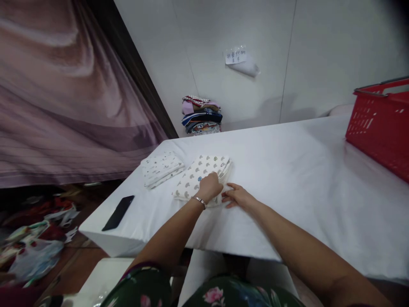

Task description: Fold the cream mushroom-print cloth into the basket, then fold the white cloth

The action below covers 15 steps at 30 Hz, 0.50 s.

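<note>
A folded white cloth (189,177) printed with grey mushroom-like shapes lies on the white-covered table in front of me. My left hand (210,186), with a bracelet at the wrist, is closed at the right part of this cloth, its fingertips partly hidden. Just to the right, my right hand (238,197) has its fingers apart, with the tips at the cloth's right edge. To the left lies another folded white cloth (162,168) with small dark prints, apart from both hands.
A black phone (118,212) lies near the left end of the table (281,170). At the right stands a red plastic basket (380,128). A stack of folded fabrics (202,116) sits beyond the far edge by the wall. A pinkish curtain (70,94) hangs at left.
</note>
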Each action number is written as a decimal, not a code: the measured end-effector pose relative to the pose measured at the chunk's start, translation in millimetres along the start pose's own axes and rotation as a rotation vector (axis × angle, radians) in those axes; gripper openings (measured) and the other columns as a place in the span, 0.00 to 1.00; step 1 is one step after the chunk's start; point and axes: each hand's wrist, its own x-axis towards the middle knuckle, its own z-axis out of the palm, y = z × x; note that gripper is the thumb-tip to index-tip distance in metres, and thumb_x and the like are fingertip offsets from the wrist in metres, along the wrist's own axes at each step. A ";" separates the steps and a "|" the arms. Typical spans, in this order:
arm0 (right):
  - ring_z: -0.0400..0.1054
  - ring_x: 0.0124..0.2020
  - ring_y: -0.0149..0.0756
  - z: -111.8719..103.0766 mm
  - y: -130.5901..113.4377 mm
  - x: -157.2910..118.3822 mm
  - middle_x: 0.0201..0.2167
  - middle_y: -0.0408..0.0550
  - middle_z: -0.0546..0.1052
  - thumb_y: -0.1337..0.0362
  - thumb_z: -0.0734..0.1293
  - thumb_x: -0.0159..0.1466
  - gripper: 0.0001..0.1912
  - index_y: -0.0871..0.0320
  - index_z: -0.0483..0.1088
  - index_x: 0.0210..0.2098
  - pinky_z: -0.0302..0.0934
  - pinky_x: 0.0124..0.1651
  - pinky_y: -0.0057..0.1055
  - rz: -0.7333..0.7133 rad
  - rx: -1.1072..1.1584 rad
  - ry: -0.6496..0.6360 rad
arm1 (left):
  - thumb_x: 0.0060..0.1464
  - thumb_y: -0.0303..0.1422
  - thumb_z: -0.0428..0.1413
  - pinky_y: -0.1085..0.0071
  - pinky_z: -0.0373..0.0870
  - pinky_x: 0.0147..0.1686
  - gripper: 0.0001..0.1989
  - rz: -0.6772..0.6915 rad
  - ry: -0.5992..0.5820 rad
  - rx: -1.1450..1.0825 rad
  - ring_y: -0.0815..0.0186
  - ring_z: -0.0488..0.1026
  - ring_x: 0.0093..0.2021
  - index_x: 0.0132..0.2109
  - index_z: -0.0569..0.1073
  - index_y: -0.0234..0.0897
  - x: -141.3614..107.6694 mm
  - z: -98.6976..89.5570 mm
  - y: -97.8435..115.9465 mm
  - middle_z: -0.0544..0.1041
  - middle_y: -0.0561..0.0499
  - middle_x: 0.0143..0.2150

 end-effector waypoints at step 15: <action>0.73 0.29 0.35 -0.7 -2.2 9.2 0.30 0.50 0.74 0.76 0.63 0.58 0.14 0.64 0.62 0.43 0.69 0.26 0.30 0.041 0.175 0.013 | 0.50 0.31 0.48 0.66 0.66 0.39 0.17 0.008 0.033 0.038 0.57 0.73 0.44 0.47 0.65 0.32 -7.5 -6.1 -2.7 0.73 0.39 0.46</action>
